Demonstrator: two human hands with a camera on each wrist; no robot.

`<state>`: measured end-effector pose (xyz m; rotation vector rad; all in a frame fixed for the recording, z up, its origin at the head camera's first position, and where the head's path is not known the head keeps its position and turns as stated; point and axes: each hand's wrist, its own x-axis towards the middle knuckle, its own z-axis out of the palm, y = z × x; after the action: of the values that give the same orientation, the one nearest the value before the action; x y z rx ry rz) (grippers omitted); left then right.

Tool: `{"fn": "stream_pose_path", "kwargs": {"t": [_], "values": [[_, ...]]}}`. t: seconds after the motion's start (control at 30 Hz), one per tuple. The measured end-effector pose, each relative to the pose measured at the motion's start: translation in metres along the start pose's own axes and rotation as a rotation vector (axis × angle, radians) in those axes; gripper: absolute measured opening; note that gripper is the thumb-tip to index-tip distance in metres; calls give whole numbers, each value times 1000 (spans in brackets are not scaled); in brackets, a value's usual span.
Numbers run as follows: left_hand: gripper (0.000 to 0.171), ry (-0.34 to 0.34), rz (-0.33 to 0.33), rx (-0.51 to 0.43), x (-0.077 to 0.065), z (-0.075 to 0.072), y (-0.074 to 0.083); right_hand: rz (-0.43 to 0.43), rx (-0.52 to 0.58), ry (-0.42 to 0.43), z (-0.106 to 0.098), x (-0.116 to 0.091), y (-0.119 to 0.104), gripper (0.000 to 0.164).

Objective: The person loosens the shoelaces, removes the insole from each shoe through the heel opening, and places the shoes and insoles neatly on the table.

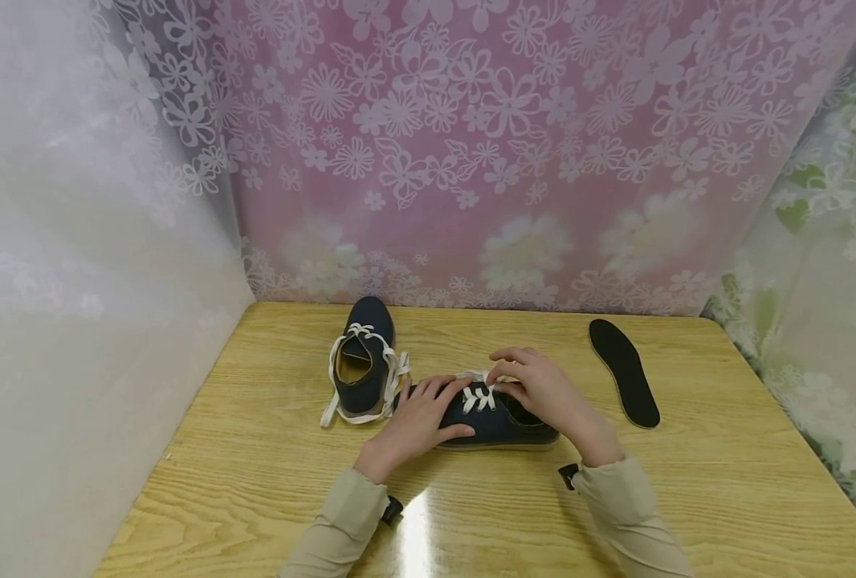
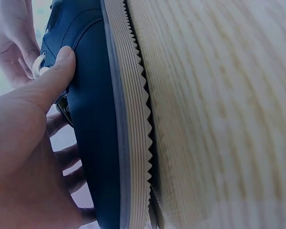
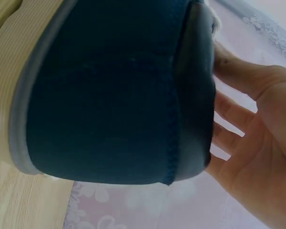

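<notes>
A dark blue sneaker [image 1: 503, 431] lies sideways on the table, toe to the left and opening to the right. My left hand [image 1: 415, 416] grips its front part, thumb [image 2: 57, 71] on the near side and fingers over the top to the far side. Above the eyelets, my right hand [image 1: 547, 392] pinches the white shoelace [image 1: 480, 399] between thumb and forefinger. From the right wrist view, the heel of the sneaker [image 3: 105, 114] fills the middle and hides the tips of the right fingers. Its ribbed pale sole [image 2: 133, 114] faces the tabletop.
The matching sneaker [image 1: 372, 321] stands at the back left, toe away from me, its loose white laces hanging around it. A black insole [image 1: 625, 373] lies flat at the right. Behind the wooden table [image 1: 254, 498] hangs a pink flowered curtain [image 1: 428, 177].
</notes>
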<state>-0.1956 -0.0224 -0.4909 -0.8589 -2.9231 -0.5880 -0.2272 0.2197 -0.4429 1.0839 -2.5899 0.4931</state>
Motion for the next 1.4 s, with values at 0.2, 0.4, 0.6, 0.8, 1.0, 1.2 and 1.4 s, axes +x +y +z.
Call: {"fn": "stream_pose_path", "kwargs": {"t": [0.2, 0.4, 0.6, 0.8, 1.0, 1.2, 1.4], "values": [[76, 5, -1, -1, -1, 1, 0, -12, -40, -13, 4, 1, -1, 11], [76, 5, -7, -2, 0, 1, 0, -32, -52, 18, 4, 1, 2, 14], [77, -1, -15, 3, 0, 3, -1, 35, -181, 113, 4, -1, 4, 19], [76, 2, -12, 8, 0, 2, 0, 135, -283, 245, 3, -2, 5, 22], [77, -5, -11, 6, 1, 1, 0, 146, -304, 422, -2, 2, 4, 18], [77, -3, -7, 17, 1, 1, 0, 163, -210, 602, -12, 3, 1, 23], [77, -7, -15, 8, 0, 1, -1, 167, -132, 657, -17, 4, -1, 18]]}}
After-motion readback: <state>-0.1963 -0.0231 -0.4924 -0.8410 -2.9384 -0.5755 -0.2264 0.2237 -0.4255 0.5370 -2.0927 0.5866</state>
